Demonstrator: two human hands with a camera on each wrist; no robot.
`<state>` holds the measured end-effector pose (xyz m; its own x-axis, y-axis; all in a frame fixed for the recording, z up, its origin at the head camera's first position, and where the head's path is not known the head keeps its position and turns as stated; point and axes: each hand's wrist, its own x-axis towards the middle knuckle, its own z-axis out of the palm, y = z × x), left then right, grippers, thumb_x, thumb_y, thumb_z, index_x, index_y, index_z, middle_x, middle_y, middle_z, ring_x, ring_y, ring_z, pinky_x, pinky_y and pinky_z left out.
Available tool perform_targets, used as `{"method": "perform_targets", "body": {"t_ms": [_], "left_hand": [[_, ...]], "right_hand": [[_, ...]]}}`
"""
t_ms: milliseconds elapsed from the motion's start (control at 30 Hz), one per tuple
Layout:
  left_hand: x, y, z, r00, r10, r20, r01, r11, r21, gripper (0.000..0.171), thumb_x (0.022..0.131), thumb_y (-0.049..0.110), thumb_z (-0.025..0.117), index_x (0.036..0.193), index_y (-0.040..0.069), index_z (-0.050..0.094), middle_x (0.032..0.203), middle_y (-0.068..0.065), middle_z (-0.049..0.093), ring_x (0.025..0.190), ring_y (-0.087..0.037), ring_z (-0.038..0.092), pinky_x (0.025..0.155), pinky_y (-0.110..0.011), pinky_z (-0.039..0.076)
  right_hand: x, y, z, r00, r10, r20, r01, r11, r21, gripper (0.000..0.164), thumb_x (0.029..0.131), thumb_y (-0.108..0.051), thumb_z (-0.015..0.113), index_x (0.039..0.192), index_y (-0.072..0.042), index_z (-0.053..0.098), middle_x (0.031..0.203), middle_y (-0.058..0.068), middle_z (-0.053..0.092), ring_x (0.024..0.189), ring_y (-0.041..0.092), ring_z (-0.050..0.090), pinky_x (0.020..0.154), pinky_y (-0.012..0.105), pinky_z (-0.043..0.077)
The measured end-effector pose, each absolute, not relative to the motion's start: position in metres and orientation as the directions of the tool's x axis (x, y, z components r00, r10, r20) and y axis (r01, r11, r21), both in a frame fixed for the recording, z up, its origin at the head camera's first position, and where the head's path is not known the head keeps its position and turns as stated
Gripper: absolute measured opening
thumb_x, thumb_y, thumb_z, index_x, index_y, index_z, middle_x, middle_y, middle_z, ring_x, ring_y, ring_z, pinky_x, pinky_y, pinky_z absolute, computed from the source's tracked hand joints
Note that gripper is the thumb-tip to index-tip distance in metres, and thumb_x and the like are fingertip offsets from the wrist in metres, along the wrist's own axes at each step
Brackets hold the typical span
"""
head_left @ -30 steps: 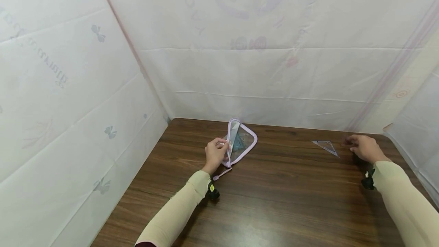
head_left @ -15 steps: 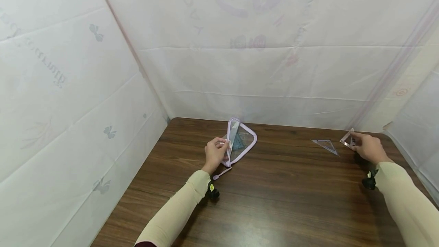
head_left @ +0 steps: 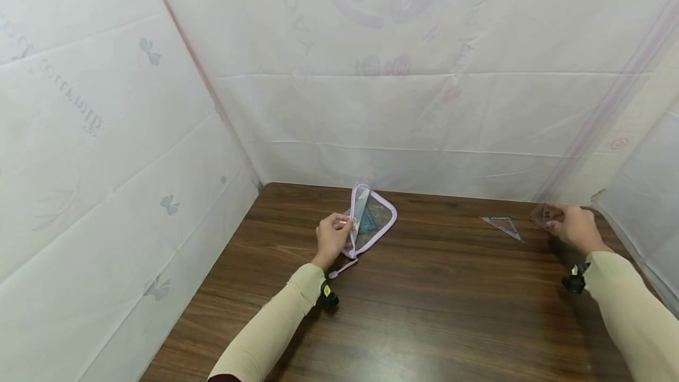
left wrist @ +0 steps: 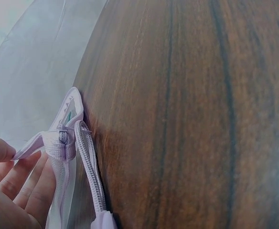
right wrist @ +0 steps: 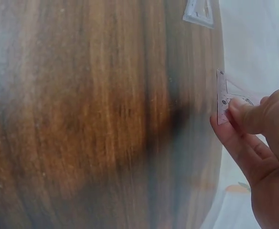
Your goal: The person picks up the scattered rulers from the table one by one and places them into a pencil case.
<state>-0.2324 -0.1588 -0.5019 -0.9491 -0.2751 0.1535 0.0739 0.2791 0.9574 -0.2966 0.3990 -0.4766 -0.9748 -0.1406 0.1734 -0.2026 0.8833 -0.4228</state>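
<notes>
My left hand (head_left: 332,240) pinches the lilac-trimmed edge of a clear zip pouch (head_left: 394,217), holding its mouth partly raised. Through the pouch's clear side shows a teal piece (head_left: 368,220). In the left wrist view, thumb and fingers grip the lilac trim (left wrist: 29,144) beside the zip end, from which a pull strap (left wrist: 92,167) hangs. At the back right, my right hand (head_left: 579,230) pinches a small transparent set square (right wrist: 222,99) between thumb and fingers, tilted up above the table. A second clear set square (head_left: 504,227) lies flat to its left.
The brown wood-grain table (head_left: 424,305) ends at a pale printed sheet (head_left: 403,117) at the back. Similar sheeting (head_left: 132,181) rises along the left side and the right. Each wrist carries a small black camera (head_left: 330,298).
The right hand has picked up the set square at the back right, then tilted it and shifted slightly right. My left hand and the pouch have stayed in place.
</notes>
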Motion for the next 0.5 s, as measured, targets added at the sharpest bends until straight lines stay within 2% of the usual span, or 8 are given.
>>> {"method": "perform_targets", "body": {"t_ms": [100, 200, 367, 500], "left_hand": [[-0.232, -0.159, -0.502, -0.949, -0.276, 0.155, 0.073, 0.283, 0.956, 0.007, 0.095, 0.009, 0.073, 0.096, 0.003, 0.071, 0.082, -0.015, 0.077, 0.049, -0.018, 0.068, 0.045, -0.031, 0.061], [-0.232, -0.159, -0.502, -0.948, -0.277, 0.157, 0.077, 0.282, 0.956, 0.008, 0.095, 0.01, 0.073, 0.096, 0.002, 0.07, 0.082, -0.014, 0.077, 0.049, -0.017, 0.067, 0.045, -0.031, 0.061], [-0.233, -0.159, -0.503, -0.949, -0.28, 0.147, 0.067, 0.277, 0.959, 0.008, 0.095, 0.011, 0.074, 0.096, 0.004, 0.071, 0.082, -0.013, 0.077, 0.05, -0.015, 0.067, 0.046, -0.031, 0.062], [-0.233, -0.16, -0.503, -0.948, -0.283, 0.149, 0.067, 0.279, 0.958, 0.008, 0.094, 0.011, 0.074, 0.095, 0.005, 0.071, 0.081, -0.012, 0.077, 0.05, -0.016, 0.067, 0.045, -0.032, 0.061]], "right_hand": [[-0.296, 0.398, -0.475, -0.972, -0.142, 0.186, -0.21, 0.88, -0.427, 0.048, 0.088, 0.003, 0.069, 0.132, 0.015, 0.053, 0.108, 0.036, 0.067, 0.065, 0.027, 0.055, 0.054, 0.035, 0.044], [-0.296, 0.396, -0.475, -0.972, -0.141, 0.188, -0.211, 0.874, -0.438, 0.048, 0.089, 0.003, 0.067, 0.133, 0.014, 0.053, 0.108, 0.036, 0.066, 0.06, 0.02, 0.048, 0.049, 0.029, 0.038], [-0.293, 0.392, -0.473, -0.971, -0.138, 0.194, -0.213, 0.868, -0.448, 0.049, 0.09, 0.002, 0.067, 0.135, 0.014, 0.053, 0.112, 0.036, 0.066, 0.062, 0.02, 0.047, 0.05, 0.028, 0.038], [-0.292, 0.388, -0.47, -0.975, -0.113, 0.192, -0.19, 0.871, -0.453, 0.048, 0.092, -0.001, 0.069, 0.136, 0.012, 0.053, 0.116, 0.035, 0.065, 0.073, 0.03, 0.056, 0.057, 0.034, 0.042]]}}
